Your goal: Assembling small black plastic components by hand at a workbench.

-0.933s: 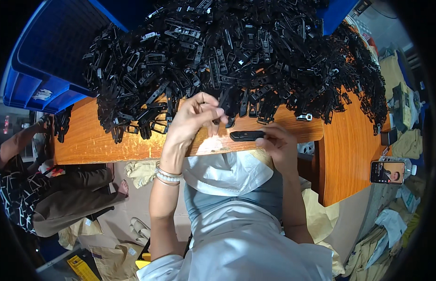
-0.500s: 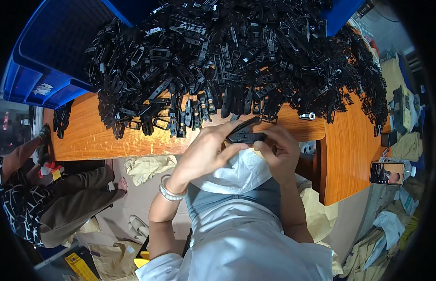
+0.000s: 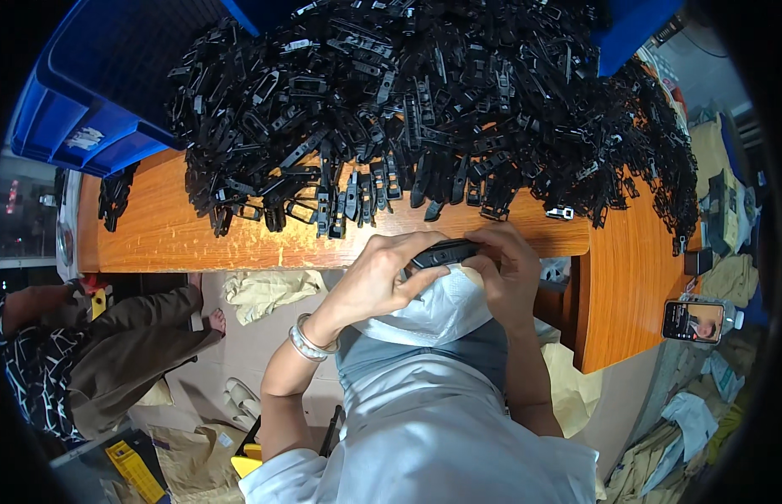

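Between both hands, just in front of the table edge, is a long black plastic part [image 3: 446, 252]. My left hand [image 3: 383, 273] pinches its left end with thumb and fingers. At its other end, my right hand [image 3: 503, 260] grips it the same way. The fingers partly cover the part, and its exact kind is unclear. A white bag [image 3: 433, 311] lies across my lap beneath the hands. Beyond them spreads a large heap of similar black plastic parts [image 3: 349, 109], with several lined up along its near side.
The heap covers much of the wooden table [image 3: 156, 244]. A blue crate [image 3: 97, 126] stands at the far left. On the right, a phone [image 3: 693, 321] rests by the table side. Another person's leg [image 3: 139, 353] is at left. Cloth and bags litter the floor.
The black part's upper piece stood up at an angle earlier; now it lies down against the lower piece, and the part looks slimmer. Both hands stay on it. The view has shifted slightly.
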`<state>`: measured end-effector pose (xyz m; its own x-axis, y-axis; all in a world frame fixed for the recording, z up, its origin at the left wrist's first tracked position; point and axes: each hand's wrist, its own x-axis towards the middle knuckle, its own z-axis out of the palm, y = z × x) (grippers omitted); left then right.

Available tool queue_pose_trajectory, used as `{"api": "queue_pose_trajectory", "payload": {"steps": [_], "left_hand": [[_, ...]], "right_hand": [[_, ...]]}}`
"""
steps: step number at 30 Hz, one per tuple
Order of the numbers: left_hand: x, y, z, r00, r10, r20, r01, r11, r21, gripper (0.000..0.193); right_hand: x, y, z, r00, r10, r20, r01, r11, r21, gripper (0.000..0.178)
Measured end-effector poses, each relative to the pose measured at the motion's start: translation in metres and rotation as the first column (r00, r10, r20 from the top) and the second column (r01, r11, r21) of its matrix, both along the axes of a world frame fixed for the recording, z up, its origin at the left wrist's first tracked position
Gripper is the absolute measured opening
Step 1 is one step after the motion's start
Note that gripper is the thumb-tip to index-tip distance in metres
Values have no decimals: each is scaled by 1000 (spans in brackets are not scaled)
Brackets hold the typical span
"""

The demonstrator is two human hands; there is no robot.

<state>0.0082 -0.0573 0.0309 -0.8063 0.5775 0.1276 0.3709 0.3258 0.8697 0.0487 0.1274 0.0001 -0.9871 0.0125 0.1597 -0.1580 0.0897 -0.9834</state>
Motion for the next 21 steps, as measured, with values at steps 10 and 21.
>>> {"api": "queue_pose_trajectory", "payload": {"steps": [10, 21], "left_hand": [[14, -17, -17, 1000, 13, 24, -14, 998, 56, 31], [-10, -97, -24, 779, 382, -497, -603, 672, -429, 22]], "right_hand": [[2, 3, -2, 969, 219, 113, -218, 976, -23, 31], [10, 4, -15, 952, 228, 206, -262, 953, 155, 19]]}}
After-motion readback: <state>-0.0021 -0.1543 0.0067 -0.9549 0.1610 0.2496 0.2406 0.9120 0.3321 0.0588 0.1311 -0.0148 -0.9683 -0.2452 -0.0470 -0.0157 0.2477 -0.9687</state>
